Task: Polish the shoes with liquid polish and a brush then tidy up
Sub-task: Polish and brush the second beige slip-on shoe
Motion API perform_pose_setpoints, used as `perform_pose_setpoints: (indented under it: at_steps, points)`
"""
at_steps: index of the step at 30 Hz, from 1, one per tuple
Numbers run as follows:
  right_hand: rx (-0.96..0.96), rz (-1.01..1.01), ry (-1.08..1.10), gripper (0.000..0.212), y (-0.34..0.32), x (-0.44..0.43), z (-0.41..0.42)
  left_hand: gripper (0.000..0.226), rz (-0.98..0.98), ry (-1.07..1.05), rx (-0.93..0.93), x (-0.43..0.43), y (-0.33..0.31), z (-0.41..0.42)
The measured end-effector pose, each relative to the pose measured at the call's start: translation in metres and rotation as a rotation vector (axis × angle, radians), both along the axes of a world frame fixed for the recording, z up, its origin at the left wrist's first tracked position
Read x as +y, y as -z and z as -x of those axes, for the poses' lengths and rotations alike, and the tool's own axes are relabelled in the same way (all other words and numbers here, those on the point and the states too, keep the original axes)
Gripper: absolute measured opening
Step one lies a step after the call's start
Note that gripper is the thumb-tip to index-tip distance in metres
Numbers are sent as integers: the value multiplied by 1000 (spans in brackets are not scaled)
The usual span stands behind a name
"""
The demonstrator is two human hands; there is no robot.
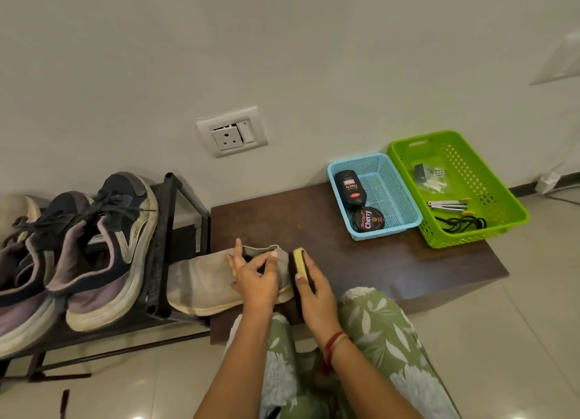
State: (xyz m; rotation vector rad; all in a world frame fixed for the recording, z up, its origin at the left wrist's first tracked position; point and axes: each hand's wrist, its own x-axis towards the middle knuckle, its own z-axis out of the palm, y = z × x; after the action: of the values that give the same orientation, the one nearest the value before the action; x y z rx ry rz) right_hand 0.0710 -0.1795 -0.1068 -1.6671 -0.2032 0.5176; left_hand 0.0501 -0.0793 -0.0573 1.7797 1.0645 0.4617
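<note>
Low dark brown wooden tabletop against a pale wall, with a pale grey fabric slip-on shoe lying along its near left edge, yellowed sole edge nearest the camera, toe just beside the black metal shoe rack. Left hand at the shoe's heel opening, grip closed on the collar, thumb and fingers curled over the rim. Right hand just right of the heel, grip wrapped round a black applicator brush with a yellow sponge face, held upright at the back of the shoe; touching it or just short, cannot tell. Red thread round the right wrist. Farther back on the right of the tabletop, a light blue plastic mesh basket holding a black bottle of liquid polish lying flat and, touching its near end, a round black polish tin. Just beside it to the right, a bright green perforated plastic basket with a small clear bag of white pieces, a metal tool and a coil of black cord. On the rack, a pair of dark blue and mauve laced trainers with worn white soles. White wall socket above the tabletop. Green floral-print trousers below the hands.
</note>
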Motion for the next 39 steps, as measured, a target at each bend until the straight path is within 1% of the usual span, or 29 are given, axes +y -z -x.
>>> perform_pose_setpoints:
  at_steps: [2, 5, 8, 11, 14, 16, 18, 21, 24, 27, 28, 30, 33, 35, 37, 39]
  points:
    - [-16, 1, -50, 45, 0, 2, 2, 18, 3, 1, 1, 0, 0, -2]
    - [8, 14, 16, 46, 1, 2, 5, 20, 10, -9, -7, -1, 0, -1]
    - [9, 10, -33, 46, 2, 4, 3, 18, 12, -4, -6, 1, 0, -2]
    - [23, 6, 21, 46, 5, 4, 3, 15, 9, -7, 4, -1, 2, 0]
    - [5, -1, -45, 46, -1, 6, 3, 14, -3, -17, -3, 1, 4, -1]
    - [31, 8, -7, 47, 1, 6, 2, 12, 10, -31, 4, 1, 6, -2]
    - [28, 23, 30, 47, 1, 5, 3, 16, 11, -28, -15, 1, 6, -2]
    - [10, 21, -20, 46, 2, 6, 6, 24, 26, -37, -34, 3, 8, -4]
    - [61, 13, 76, 47, 5, 5, 9, 26, 31, -37, -57, 2, 10, -3]
    - [16, 49, -18, 47, 4, 9, 9, 26, 35, -40, -59, 5, 12, -5]
    - [32, 62, 6, 47, 8, 8, 7, 26, 41, -45, -56, 5, 14, -4]
    - [84, 67, 146, 47, 9, 5, 2, 25, 39, -34, -75, 4, 15, -3]
    - [81, -71, 358, 46, -1, -2, -3, 24, 13, -16, -53, 1, 14, -6]
    - [106, -132, 404, 45, -7, -6, -2, 24, -31, -18, -29, -3, 12, -6]
    - [70, -124, 314, 45, -13, -6, 2, 21, -89, 0, 21, -5, 12, -7]
    - [37, -62, 125, 46, -12, -1, 6, 22, -110, 26, 66, -3, 13, -8]
